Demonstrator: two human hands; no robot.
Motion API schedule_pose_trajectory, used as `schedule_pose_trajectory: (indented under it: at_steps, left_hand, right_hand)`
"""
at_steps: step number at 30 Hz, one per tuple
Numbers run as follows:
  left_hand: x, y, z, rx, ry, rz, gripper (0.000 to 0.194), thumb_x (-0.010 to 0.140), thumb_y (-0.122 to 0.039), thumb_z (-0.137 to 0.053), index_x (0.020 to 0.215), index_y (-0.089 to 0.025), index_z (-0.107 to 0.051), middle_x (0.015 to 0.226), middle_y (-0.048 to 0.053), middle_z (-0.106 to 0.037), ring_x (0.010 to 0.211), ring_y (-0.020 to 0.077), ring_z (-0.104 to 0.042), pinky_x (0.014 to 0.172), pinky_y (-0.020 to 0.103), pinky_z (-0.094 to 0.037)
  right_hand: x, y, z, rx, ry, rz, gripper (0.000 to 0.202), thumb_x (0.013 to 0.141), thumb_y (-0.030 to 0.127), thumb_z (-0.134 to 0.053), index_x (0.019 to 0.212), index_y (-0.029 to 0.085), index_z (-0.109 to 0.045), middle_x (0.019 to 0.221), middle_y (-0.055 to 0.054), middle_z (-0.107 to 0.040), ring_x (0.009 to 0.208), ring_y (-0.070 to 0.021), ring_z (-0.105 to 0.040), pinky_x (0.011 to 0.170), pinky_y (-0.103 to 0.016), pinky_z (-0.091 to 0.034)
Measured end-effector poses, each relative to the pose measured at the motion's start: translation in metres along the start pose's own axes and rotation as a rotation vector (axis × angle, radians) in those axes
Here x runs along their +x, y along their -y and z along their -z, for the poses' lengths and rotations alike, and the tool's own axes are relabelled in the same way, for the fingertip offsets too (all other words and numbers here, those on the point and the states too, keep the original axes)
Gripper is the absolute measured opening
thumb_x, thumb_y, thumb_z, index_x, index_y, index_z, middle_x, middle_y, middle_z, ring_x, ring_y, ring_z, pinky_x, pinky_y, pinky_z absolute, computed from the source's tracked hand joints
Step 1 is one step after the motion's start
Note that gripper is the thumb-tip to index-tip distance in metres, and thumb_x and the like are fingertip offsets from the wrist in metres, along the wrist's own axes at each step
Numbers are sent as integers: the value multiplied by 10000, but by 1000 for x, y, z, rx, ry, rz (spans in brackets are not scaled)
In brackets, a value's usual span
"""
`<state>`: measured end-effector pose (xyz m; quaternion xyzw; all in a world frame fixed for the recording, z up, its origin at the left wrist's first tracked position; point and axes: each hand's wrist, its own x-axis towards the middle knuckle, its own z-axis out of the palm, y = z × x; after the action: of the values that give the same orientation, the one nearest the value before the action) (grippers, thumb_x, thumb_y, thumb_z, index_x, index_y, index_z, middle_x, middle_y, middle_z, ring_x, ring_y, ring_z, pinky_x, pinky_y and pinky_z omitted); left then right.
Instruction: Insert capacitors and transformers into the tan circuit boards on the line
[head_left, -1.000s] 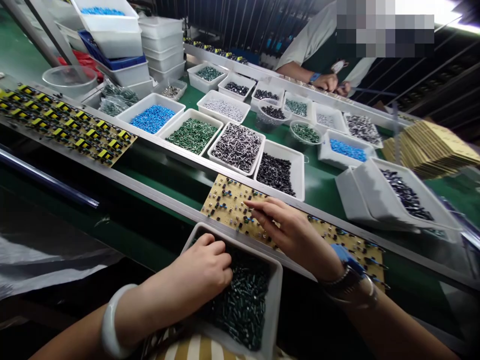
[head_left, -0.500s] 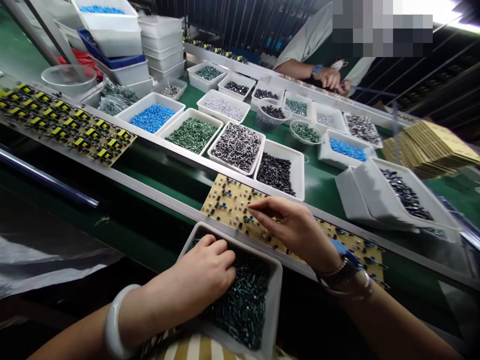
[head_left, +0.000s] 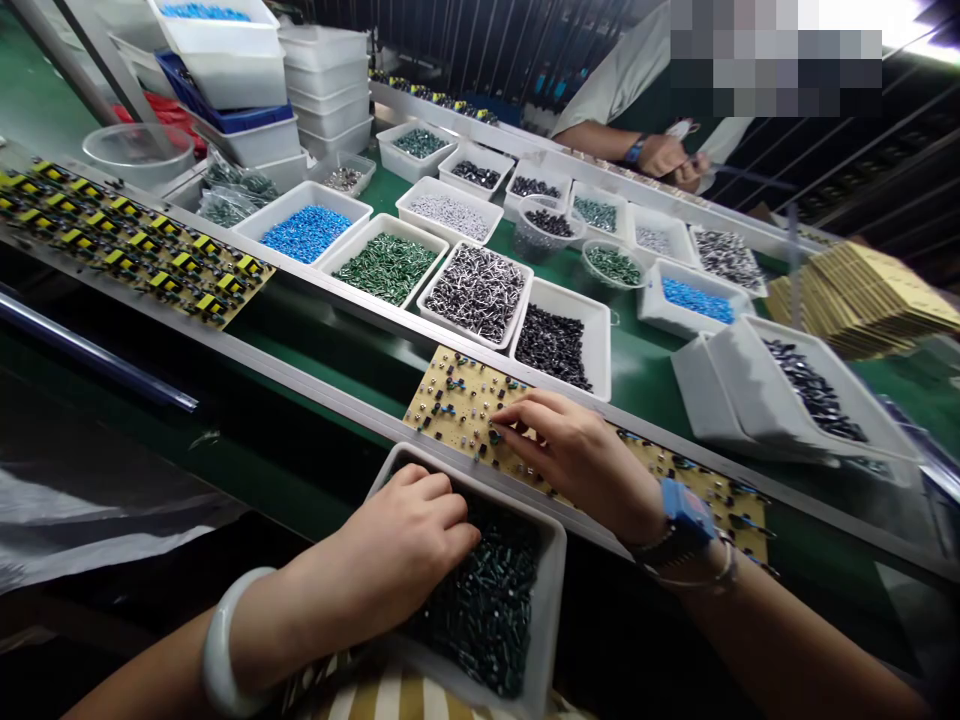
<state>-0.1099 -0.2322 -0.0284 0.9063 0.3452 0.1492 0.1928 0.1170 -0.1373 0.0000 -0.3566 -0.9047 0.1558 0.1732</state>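
Note:
My left hand [head_left: 412, 540] is curled over the white bin [head_left: 556, 590] on my lap, its fingers bent together above many dark green cylindrical components [head_left: 487, 610]. What its fingertips hold, if anything, is hidden. My right hand [head_left: 577, 455] reaches over the tan circuit board [head_left: 427, 400], which carries rows of small parts. Thumb and index finger are pinched together close to the board's surface, near a small dark part; whatever lies between them is too small to make out. The board rests in a metal-edged track, partly covered by my right hand and forearm.
Behind the rail [head_left: 330, 370] stand white trays of blue [head_left: 304, 235], green [head_left: 390, 268] and black components [head_left: 553, 345]. Populated boards [head_left: 135, 240] lie at left. Tilted bins [head_left: 750, 400] and stacked boards [head_left: 862, 300] are at right. A co-worker's hands [head_left: 671, 160] are across the table.
My right hand has shifted slightly left and down, its wrist turned so more of the blue watch shows. My left hand has moved a little within the bin, fingers still curled.

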Motion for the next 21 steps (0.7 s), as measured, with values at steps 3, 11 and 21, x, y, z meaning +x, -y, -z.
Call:
schedule_pose_trajectory:
  at_steps: [3,11,21]
  left_hand:
    - [1,7,4,-88,-157,37,157,978,-135,-576,1084,-206,-669,965,18,-695,943,218,-577,872,401,-419]
    - [-2,40,22,-334,-528,200,146,942,-158,-685,1049,-236,-744,940,-8,-747,895,161,-596,819,289,-506]
    - [0,61,21,-380,-554,393,252,917,-223,-729,1161,-285,-720,957,-8,-698,889,149,-631,763,255,-516]
  right_hand:
    - [0,2,-2,-72,-11,48,146,1037,201,-531,1059,141,-662,1014,-100,-659,920,-216,-644,829,-348,-544]
    - [3,2,3,-126,45,128,238,1076,207,-456,1112,133,-680,1033,-113,-653,906,-204,-628,783,-323,-527]
    - [-29,58,-36,-75,343,268,237,1007,392,-638,916,173,-654,840,-21,-589,730,-190,-525,596,-345,-390]
